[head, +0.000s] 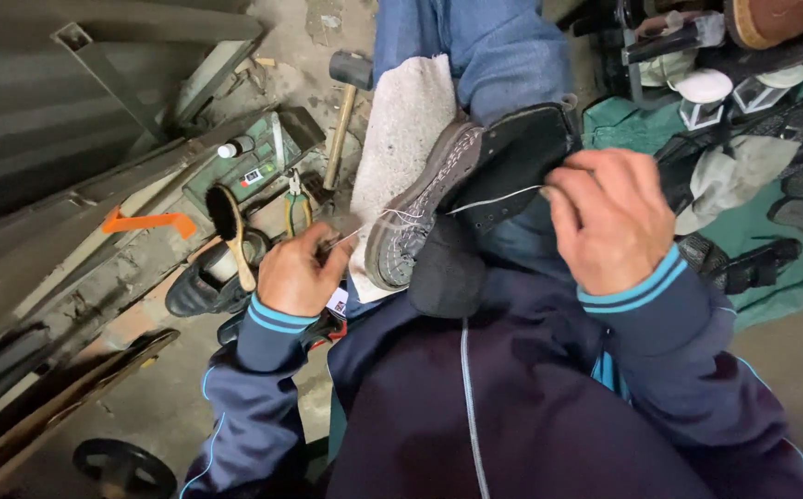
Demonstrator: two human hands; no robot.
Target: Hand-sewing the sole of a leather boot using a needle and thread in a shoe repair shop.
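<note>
Two hands are at work on a black ankle boot [475, 176] that lies on its side across our lap, its grey worn sole [420, 208] turned toward the left and its open shaft toward the right. Our left hand [298, 270] is closed around a thin tool [335, 243] (an awl or needle handle, too small for us to tell which), with its tip aimed at the edge of the sole. Our right hand [612, 220] is closed on the boot's upper at the shaft, fingers curled over the leather, and it pinches a white thread [498, 197] that runs taut from the fingers across the upper to the stitching along the sole. A pale grey cloth pad [401, 129] lies over our knee, under the boot, on blue jeans [475, 51].

On the ground to the left we see a wooden-handled shoe brush [229, 226] resting across a dark shoe [200, 282], pliers with yellow-green grips [297, 208] just beside it, and a hammer [344, 106] with its head near the knee. A green tray [254, 166] holds a small white bottle [235, 146]. An orange bracket [147, 222] sits on grey metal rails [97, 111]. To the right, more dark footwear [753, 259] lies on a green cloth [780, 268].
</note>
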